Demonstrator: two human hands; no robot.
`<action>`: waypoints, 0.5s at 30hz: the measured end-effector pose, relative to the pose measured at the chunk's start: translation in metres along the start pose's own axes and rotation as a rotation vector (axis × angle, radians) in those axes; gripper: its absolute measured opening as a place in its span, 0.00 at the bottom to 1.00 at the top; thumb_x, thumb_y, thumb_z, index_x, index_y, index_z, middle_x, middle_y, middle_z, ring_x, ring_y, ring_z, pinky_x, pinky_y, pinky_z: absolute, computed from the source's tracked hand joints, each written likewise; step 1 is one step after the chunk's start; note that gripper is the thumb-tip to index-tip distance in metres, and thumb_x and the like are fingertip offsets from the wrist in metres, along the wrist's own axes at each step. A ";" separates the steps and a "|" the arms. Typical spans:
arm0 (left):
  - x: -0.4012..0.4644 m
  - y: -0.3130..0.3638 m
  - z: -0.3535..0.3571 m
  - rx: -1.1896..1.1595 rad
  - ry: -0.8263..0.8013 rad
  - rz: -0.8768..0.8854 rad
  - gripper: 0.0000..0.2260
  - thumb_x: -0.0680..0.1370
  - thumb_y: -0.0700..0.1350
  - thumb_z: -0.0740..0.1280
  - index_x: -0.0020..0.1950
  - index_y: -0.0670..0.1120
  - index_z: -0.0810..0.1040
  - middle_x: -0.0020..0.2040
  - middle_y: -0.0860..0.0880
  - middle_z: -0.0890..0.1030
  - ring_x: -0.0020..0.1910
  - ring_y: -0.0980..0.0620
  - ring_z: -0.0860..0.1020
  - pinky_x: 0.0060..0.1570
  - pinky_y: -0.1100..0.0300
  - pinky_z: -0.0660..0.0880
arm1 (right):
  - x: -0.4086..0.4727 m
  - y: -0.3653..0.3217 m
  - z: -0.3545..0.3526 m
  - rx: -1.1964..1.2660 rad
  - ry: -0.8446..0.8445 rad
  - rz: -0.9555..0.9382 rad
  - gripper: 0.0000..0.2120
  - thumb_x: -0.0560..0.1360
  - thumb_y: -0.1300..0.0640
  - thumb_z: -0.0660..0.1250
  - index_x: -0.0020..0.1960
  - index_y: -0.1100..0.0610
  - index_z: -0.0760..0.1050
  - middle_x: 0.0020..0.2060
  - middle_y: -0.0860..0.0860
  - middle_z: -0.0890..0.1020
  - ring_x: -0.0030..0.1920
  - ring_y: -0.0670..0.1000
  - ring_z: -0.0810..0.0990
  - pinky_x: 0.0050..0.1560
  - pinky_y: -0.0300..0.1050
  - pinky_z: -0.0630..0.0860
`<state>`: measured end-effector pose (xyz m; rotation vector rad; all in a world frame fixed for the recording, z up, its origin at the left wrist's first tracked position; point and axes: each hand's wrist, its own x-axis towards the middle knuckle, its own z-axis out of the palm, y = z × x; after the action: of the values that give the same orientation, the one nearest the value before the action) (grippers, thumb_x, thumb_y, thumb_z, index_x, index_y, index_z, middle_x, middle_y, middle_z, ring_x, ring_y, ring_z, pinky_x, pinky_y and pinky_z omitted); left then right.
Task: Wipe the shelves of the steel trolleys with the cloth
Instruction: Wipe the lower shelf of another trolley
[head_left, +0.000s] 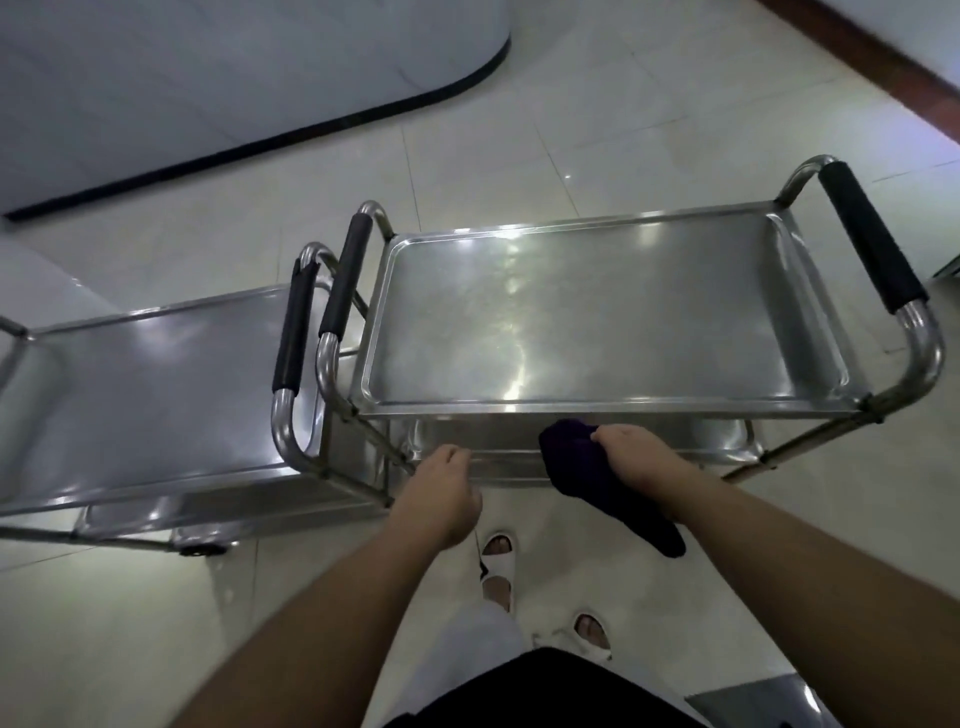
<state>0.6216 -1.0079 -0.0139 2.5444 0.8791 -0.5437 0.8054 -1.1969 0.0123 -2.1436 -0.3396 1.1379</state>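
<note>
- Both bare forearms reach forward and down, side by side.
- The left hand is seen from the back, fingers curled downward at the front, holding nothing that can be seen.
- The right hand, level with the left and slightly farther forward, grips a dark cloth, which bunches ahead of the fingers and trails beneath the wrist.

Two steel trolleys side by side w/ bare shelves; dark cloth at right trolley's lower shelf.
</note>
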 end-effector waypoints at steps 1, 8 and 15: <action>-0.005 -0.003 0.000 0.005 0.003 -0.001 0.25 0.82 0.47 0.62 0.80 0.46 0.65 0.78 0.46 0.66 0.75 0.44 0.68 0.73 0.49 0.69 | -0.002 0.002 0.005 0.000 -0.008 0.010 0.15 0.85 0.55 0.55 0.45 0.56 0.76 0.43 0.54 0.79 0.44 0.54 0.76 0.44 0.45 0.69; -0.024 -0.044 0.003 0.012 0.017 0.003 0.24 0.84 0.49 0.61 0.80 0.48 0.66 0.77 0.47 0.69 0.74 0.45 0.70 0.72 0.47 0.70 | -0.008 -0.002 0.046 0.063 0.021 0.091 0.17 0.84 0.53 0.56 0.43 0.57 0.77 0.39 0.56 0.80 0.38 0.54 0.77 0.35 0.46 0.67; -0.026 -0.127 0.009 -0.001 -0.059 0.011 0.23 0.82 0.48 0.61 0.77 0.49 0.68 0.75 0.47 0.70 0.72 0.44 0.71 0.69 0.47 0.72 | 0.004 -0.025 0.114 -0.217 0.008 0.075 0.16 0.86 0.58 0.53 0.53 0.61 0.79 0.53 0.59 0.81 0.53 0.59 0.79 0.48 0.46 0.72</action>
<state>0.5181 -0.9328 -0.0394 2.5173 0.8435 -0.6116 0.7178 -1.1265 -0.0174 -2.3658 -0.3982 1.1804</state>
